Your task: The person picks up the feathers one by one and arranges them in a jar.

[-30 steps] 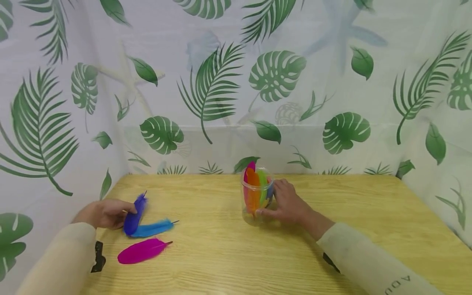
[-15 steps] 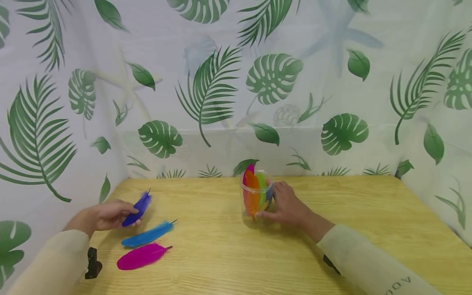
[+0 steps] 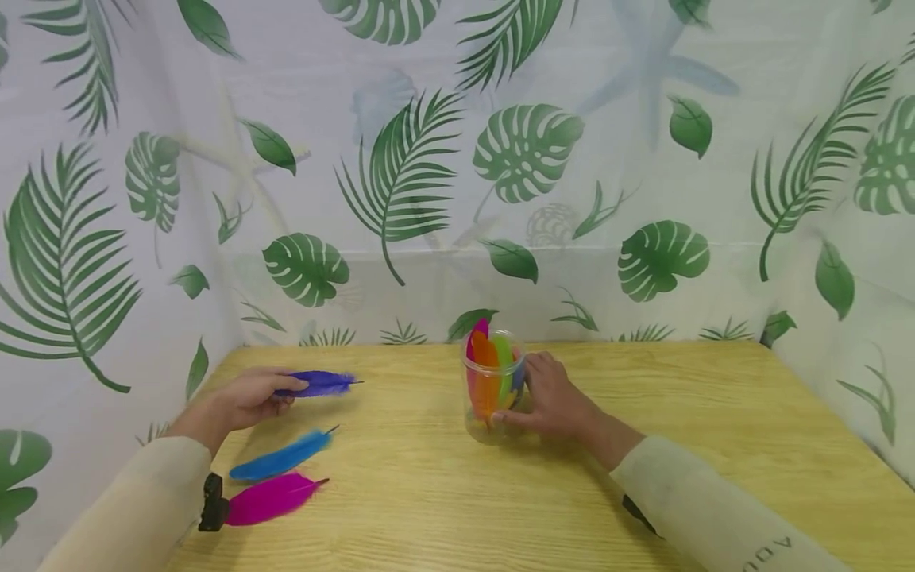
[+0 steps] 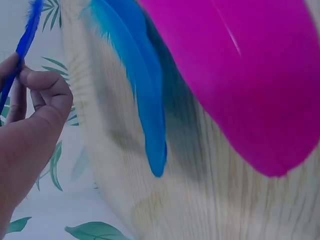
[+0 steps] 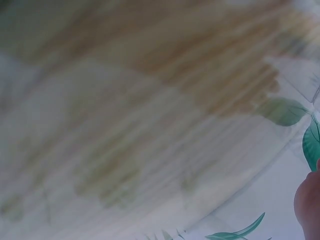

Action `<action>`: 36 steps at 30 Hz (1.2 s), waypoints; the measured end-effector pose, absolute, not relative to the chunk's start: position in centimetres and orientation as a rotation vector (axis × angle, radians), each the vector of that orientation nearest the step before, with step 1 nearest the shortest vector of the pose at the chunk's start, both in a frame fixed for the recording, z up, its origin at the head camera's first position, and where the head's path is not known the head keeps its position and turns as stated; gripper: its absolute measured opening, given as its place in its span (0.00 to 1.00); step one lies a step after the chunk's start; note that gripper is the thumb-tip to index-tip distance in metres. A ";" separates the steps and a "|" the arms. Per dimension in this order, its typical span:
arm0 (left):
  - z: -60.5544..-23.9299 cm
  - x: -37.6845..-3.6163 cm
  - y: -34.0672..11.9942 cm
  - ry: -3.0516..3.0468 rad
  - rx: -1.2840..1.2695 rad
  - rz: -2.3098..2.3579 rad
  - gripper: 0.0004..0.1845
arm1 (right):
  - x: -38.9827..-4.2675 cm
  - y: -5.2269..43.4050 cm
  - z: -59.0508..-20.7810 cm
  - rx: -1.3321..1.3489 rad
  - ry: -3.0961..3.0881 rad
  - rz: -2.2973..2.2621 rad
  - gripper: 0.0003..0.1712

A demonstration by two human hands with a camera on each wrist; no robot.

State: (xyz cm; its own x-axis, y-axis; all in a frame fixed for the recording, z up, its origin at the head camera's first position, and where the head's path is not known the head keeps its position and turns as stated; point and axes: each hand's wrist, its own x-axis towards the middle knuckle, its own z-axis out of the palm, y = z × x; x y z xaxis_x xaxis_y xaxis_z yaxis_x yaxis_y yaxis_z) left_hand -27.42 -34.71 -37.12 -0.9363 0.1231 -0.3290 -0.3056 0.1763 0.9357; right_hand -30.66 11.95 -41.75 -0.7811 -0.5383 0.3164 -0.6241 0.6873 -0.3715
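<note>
Between thumb and fingers, my left hand point(image 3: 256, 397) pinches a dark blue feather point(image 3: 325, 383) by its broad end, its quill pointing right. The same blue feather point(image 4: 27, 37) shows at the upper left of the left wrist view. Nearer to me lie a light blue feather point(image 3: 282, 456) and a magenta feather point(image 3: 275, 498), side by side on the table. My right hand point(image 3: 554, 401) grips the right side of a clear plastic cup point(image 3: 475, 429), which stands upright. Inside it are several feathers, among them an orange feather point(image 3: 486, 377) and a lime green feather point(image 3: 504, 361).
The wood-grain table point(image 3: 443, 508) meets a white leaf-printed curtain point(image 3: 429, 294) at its back edge. More of that cloth hangs along the left and right sides. A black wrist camera point(image 3: 212, 504) sits under the left sleeve, by the magenta feather.
My left hand has lifted the dark blue feather off the light blue one and carried it away from me and rightward, turning it from upright to sideways. My right hand stays on the cup.
</note>
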 end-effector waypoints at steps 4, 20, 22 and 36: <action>-37.1 -27.6 -34.3 2.032 -0.222 1.951 0.02 | -30.7 11.9 -41.8 0.948 -2.711 0.695 0.52; -37.5 -28.3 -33.5 2.119 -0.248 1.986 0.13 | -30.9 11.9 -42.0 0.917 -2.744 0.696 0.52; -37.4 -28.3 -33.5 2.116 -0.249 1.989 0.05 | -30.9 11.9 -42.0 0.915 -2.747 0.696 0.52; -38.2 -28.7 -33.5 2.128 -0.217 2.002 0.29 | -30.7 11.9 -42.0 0.909 -2.741 0.686 0.52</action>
